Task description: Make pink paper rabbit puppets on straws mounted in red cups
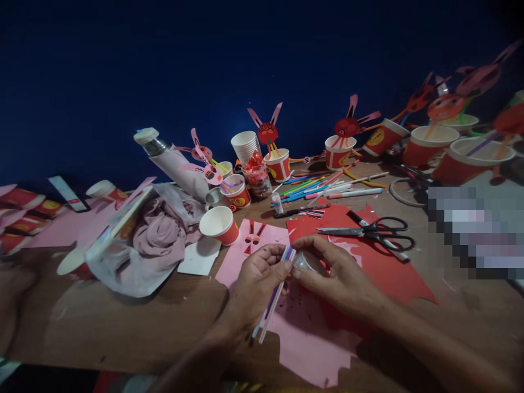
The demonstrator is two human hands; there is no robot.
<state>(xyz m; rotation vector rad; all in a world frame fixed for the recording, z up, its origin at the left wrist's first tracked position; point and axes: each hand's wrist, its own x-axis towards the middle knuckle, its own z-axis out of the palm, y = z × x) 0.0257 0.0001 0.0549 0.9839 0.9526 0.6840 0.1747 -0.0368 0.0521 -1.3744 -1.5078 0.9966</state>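
Observation:
My left hand (pixel 266 270) is closed around a small bundle of thin straws (pixel 271 305) in purple, white and light blue, which slant downward from its fingers. Close by, my right hand (pixel 333 270) curls its thumb and fingers round a clear rounded piece (pixel 305 262) that looks like a roll of tape, touching the top of the bundle. Beneath both hands lies pink paper (pixel 315 349). Black cut-out ears, eyes and a red triangle form a rabbit face (pixel 254 240) just beyond my left hand. Black-handled scissors (pixel 368 232) rest on red paper (pixel 401 278) to the right.
Paper cups (pixel 220 224) with rabbit-head figures line the back, beside stacked cups (pixel 245 144). Coloured pens and sticks (pixel 311 185) lie mid-table. A bottle (pixel 176 164) and a plastic bag with cloth (pixel 159 234) stand left. At the far left edge is another person's blurred hand (pixel 14 295).

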